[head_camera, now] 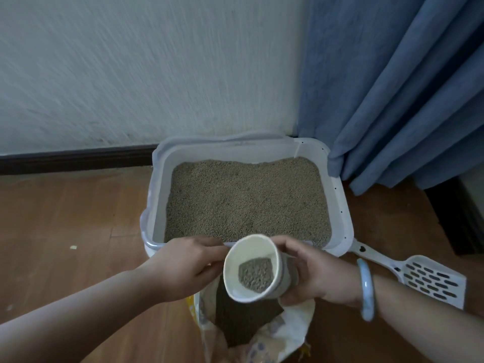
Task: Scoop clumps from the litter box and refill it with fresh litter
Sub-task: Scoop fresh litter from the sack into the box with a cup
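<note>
Over the open litter bag (289, 327) on the wooden floor (65, 218), both hands hold a white paper cup (250, 248), tipped so its mouth faces the camera. A small heap of grey fresh litter (255, 275) lies in its bottom. The right hand (311, 273), with a pale blue bangle (366, 292) on its wrist, wraps around the cup's side. The left hand (188, 265) pinches the cup's rim between thumb and fingers. Just beyond the hands stands the white litter box (337, 200), its bed of tan granules (246, 197) spread fairly level. It sits against a white wall (131, 74), beside a blue curtain (392, 87). A white slotted scoop (429, 281) lies on the floor by the box's near right corner, its handle touching the box.
</note>
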